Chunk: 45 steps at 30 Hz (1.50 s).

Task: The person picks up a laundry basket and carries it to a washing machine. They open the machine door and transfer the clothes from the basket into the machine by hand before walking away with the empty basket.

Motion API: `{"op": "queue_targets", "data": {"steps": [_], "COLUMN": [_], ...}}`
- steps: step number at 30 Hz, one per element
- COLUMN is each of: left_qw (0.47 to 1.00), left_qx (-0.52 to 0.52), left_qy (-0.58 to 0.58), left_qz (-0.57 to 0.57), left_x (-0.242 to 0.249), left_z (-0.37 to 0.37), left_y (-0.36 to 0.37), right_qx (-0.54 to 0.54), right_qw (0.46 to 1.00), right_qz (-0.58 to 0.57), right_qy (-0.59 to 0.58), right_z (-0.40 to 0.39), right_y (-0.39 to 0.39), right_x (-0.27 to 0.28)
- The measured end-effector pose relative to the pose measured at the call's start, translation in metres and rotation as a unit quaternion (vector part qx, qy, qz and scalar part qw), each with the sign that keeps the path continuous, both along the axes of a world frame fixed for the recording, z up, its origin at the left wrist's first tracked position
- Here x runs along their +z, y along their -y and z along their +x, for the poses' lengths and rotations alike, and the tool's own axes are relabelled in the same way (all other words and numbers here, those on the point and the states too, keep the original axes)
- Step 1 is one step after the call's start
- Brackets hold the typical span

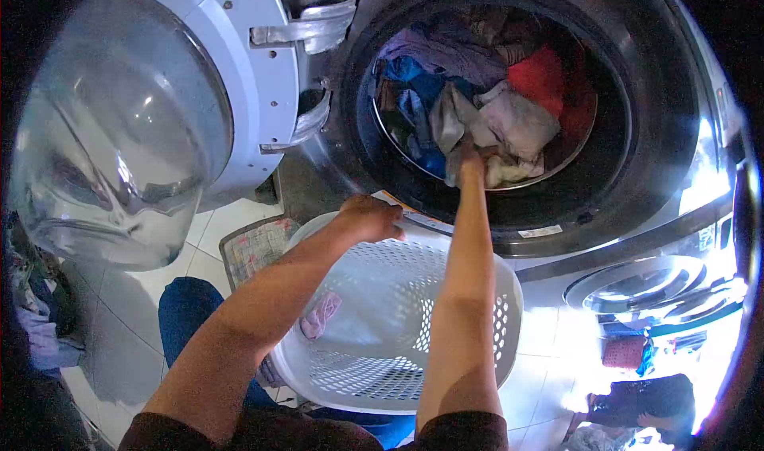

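My right arm reaches into the open washing machine drum (593,121). There my right hand (475,150) is among the clothes and appears closed on a light grey cloth (447,121); its fingertips are partly hidden by folds. A whitish garment (521,123) and a red one (537,78) lie close beyond it, with purple clothing (446,57) farther back. My left hand (370,218) is closed on the far rim of a white laundry basket (509,308), which stands below the drum opening. Inside the basket is a small pink cloth (321,314).
The machine's round glass door (119,132) hangs open on the left. A patterned mat (253,248) lies on the tiled floor. At right are another round machine door (645,284) and a pink basket (623,352). Clothes (40,324) are heaped at the left edge.
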State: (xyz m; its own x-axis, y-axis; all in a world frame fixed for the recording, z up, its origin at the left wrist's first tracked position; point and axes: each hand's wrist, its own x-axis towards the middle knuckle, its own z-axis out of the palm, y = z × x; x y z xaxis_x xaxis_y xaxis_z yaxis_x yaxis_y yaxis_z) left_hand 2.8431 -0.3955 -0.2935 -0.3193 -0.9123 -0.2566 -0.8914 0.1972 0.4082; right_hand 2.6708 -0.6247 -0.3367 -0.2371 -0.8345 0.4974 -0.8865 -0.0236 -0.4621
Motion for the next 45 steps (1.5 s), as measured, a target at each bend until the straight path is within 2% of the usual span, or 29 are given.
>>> {"op": "queue_targets", "data": {"steps": [5, 9, 10, 13, 14, 17, 18, 21, 22, 24, 27, 30, 33, 35, 36, 38, 40, 41, 43, 45], "left_qw": [1.0, 0.999, 0.998, 0.999, 0.998, 1.0, 1.0, 0.999, 0.998, 0.997, 0.998, 0.996, 0.996, 0.996, 0.996, 0.997, 0.998, 0.997, 0.997, 0.997], "left_qx": [0.011, 0.018, 0.007, 0.021, 0.023, 0.018, 0.023, 0.034, 0.039, 0.044, 0.044, 0.067, 0.062, 0.048, 0.041, 0.031, 0.026, 0.026, 0.025, 0.029], "left_qy": [0.01, 0.014, 0.03, 0.007, -0.003, -0.024, -0.019, -0.015, -0.02, -0.019, -0.008, 0.007, -0.006, -0.026, -0.037, -0.026, -0.018, -0.017, -0.008, 0.004], "left_qz": [-0.01, -0.033, -0.057, -0.024, -0.05, -0.005, -0.006, -0.026, -0.046, -0.055, -0.042, -0.052, -0.064, -0.072, -0.075, -0.061, -0.059, -0.066, -0.072, -0.066], "left_x": [-0.001, -0.007, -0.008, 0.0, -0.01, 0.01, 0.009, 0.001, -0.001, 0.002, 0.012, 0.003, 0.005, 0.004, 0.004, 0.01, 0.007, 0.001, -0.002, 0.0], "left_z": [-0.004, -0.003, -0.003, -0.002, -0.001, 0.0, 0.0, -0.006, -0.007, -0.005, -0.005, -0.005, -0.002, 0.001, 0.001, -0.002, -0.005, -0.007, -0.009, -0.01], "left_y": [0.002, 0.004, 0.005, 0.003, 0.004, 0.0, 0.001, 0.001, -0.001, -0.003, -0.001, 0.005, -0.002, -0.003, -0.003, -0.003, -0.002, 0.0, 0.002, 0.0], "right_qx": [0.053, 0.095, 0.119, 0.163, 0.16, 0.111, 0.15, 0.321, 0.359, 0.388, 0.379, 0.372, 0.383, 0.378, 0.35, 0.22, 0.027, -0.021, -0.002, 0.045], "right_qw": [0.973, 0.953, 0.948, 0.939, 0.941, 0.95, 0.924, 0.816, 0.793, 0.789, 0.823, 0.843, 0.842, 0.841, 0.853, 0.894, 0.933, 0.924, 0.878, 0.874], "right_qz": [0.135, 0.166, 0.177, 0.214, 0.221, 0.21, 0.297, 0.421, 0.429, 0.407, 0.35, 0.315, 0.313, 0.329, 0.329, 0.296, 0.166, 0.189, 0.153, 0.141], "right_qy": [-0.181, -0.237, -0.238, -0.213, -0.201, -0.2, -0.19, -0.231, -0.239, -0.247, -0.238, -0.228, -0.216, -0.204, -0.205, -0.256, -0.318, -0.333, -0.454, -0.462], "right_z": [0.048, 0.037, 0.027, 0.007, 0.001, -0.01, -0.012, 0.0, 0.012, 0.038, 0.068, 0.078, 0.069, 0.045, 0.025, -0.023, -0.051, -0.064, -0.085, -0.068], "right_y": [0.052, 0.055, 0.055, 0.034, 0.02, -0.022, -0.033, -0.041, -0.042, -0.038, -0.027, -0.027, -0.037, -0.049, -0.057, -0.072, -0.108, -0.101, -0.075, -0.067], "right_x": [-0.022, -0.01, -0.003, 0.037, 0.056, 0.107, 0.122, 0.1, 0.085, 0.05, 0.005, -0.012, 0.005, 0.048, 0.076, 0.118, 0.145, 0.142, 0.109, 0.099]}}
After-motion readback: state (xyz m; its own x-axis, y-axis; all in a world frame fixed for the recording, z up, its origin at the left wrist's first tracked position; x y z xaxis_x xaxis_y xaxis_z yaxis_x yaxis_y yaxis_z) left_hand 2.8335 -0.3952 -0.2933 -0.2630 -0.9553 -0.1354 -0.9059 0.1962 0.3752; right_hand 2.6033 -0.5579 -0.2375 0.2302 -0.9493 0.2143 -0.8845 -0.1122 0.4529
